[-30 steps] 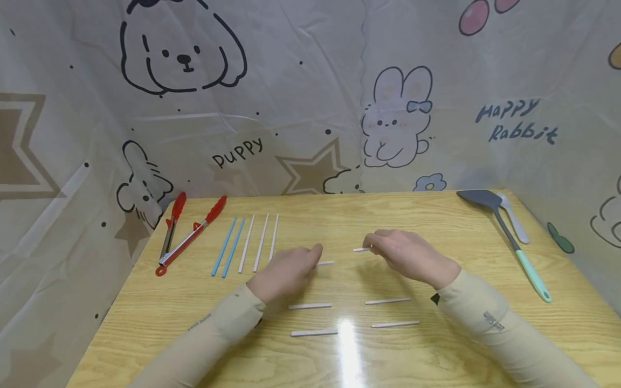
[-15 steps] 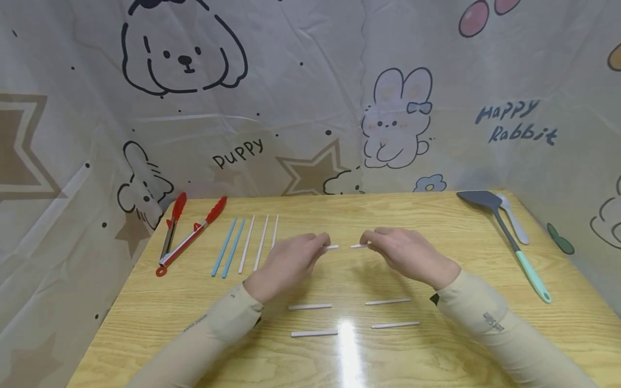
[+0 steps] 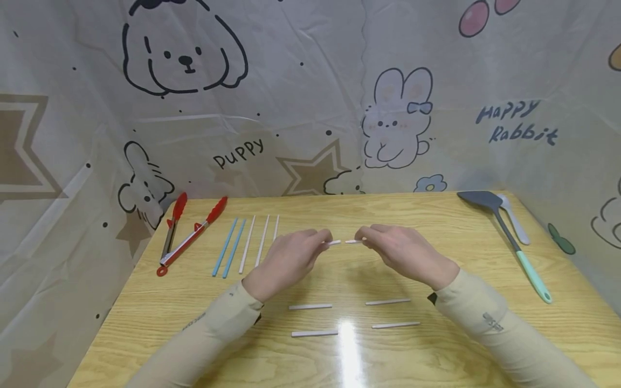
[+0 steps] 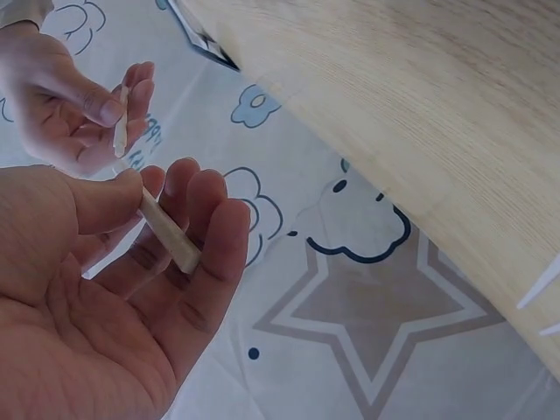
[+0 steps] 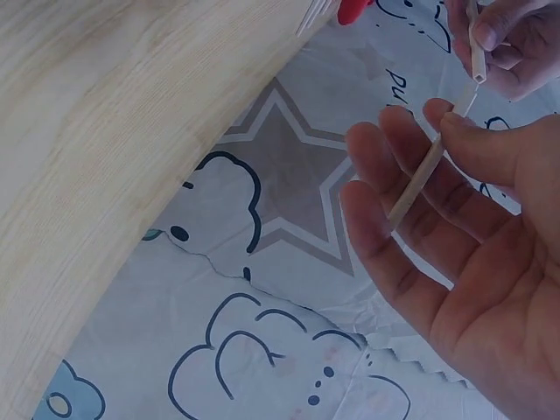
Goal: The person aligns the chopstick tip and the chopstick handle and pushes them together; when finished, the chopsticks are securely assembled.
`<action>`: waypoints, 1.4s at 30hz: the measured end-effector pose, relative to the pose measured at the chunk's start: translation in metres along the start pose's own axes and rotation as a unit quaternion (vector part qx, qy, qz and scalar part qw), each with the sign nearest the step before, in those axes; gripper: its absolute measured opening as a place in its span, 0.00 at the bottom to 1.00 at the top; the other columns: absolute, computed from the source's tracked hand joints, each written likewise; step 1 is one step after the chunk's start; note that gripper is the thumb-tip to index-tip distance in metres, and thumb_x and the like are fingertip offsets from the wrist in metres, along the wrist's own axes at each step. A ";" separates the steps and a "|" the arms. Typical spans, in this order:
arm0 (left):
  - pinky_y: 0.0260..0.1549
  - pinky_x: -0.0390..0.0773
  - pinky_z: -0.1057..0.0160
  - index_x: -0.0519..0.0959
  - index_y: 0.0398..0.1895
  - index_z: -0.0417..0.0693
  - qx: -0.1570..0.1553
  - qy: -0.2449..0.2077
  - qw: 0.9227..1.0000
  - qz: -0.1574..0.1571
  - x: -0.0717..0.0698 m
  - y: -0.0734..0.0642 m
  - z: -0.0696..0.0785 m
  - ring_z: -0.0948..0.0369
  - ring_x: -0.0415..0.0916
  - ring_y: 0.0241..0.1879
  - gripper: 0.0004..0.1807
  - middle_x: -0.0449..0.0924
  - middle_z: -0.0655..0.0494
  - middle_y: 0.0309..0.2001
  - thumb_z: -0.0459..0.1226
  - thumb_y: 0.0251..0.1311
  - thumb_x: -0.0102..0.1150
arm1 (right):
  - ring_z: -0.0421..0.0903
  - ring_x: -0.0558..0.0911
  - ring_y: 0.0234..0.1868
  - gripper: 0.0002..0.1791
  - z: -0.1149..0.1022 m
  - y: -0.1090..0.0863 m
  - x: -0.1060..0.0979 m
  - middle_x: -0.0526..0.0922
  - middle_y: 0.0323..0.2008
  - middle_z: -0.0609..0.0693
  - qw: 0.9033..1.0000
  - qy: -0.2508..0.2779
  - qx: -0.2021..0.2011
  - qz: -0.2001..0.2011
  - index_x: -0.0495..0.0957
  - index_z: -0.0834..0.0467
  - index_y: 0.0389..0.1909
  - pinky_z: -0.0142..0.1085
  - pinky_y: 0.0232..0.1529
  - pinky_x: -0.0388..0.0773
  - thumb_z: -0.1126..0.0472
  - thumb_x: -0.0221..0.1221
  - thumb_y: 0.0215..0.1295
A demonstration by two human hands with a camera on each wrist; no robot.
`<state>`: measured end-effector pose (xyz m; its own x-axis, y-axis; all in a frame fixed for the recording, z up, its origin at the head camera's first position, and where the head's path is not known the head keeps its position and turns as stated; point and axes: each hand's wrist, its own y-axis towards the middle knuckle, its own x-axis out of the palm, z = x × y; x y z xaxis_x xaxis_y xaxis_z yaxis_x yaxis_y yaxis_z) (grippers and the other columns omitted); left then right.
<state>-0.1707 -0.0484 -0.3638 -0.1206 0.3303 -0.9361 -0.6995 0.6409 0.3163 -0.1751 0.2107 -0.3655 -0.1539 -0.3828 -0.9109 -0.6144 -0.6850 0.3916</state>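
Note:
In the head view my left hand (image 3: 291,258) and right hand (image 3: 407,253) are raised over the table, facing each other. The left thumb and fingers pinch a short pale chopstick section (image 4: 171,232), its square butt lying against the fingers. My right hand pinches a matching chopstick section (image 5: 416,184), with a thin pin at its inner end. The left section's inner end shows a small hole in the right wrist view. Both inner ends point at each other, a small gap apart in the head view. Nearer me lie two white sections on the left (image 3: 310,306) and two on the right (image 3: 387,302).
Two blue sticks (image 3: 225,248) and three long white sticks (image 3: 246,245) lie in a row beyond my left hand. Red-tipped tongs (image 3: 194,237) lie spread at far left. A dark spatula with a mint handle (image 3: 531,275) and a pale spoon-like utensil (image 3: 515,220) lie at right.
The left hand has moved up and toward the right hand with its chopstick section. The right hand shifted slightly left and up, so the two ends have come closer together.

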 end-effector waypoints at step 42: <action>0.12 0.63 0.71 0.78 0.40 0.53 0.047 0.007 0.998 0.043 0.004 -0.001 0.000 0.68 0.63 0.17 0.02 0.76 0.64 0.24 0.38 0.70 0.57 | 0.38 0.76 0.22 0.03 -0.006 0.000 -0.001 0.82 0.28 0.44 0.998 -0.026 -0.022 0.045 0.83 0.58 0.38 0.34 0.22 0.77 0.65 0.64 0.64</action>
<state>-0.1710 -0.0477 -0.3680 -0.1874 0.3786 -0.9064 -0.6168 0.6728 0.4085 -0.1706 0.2075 -0.3639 -0.2479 -0.4119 -0.8768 -0.5610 -0.6769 0.4766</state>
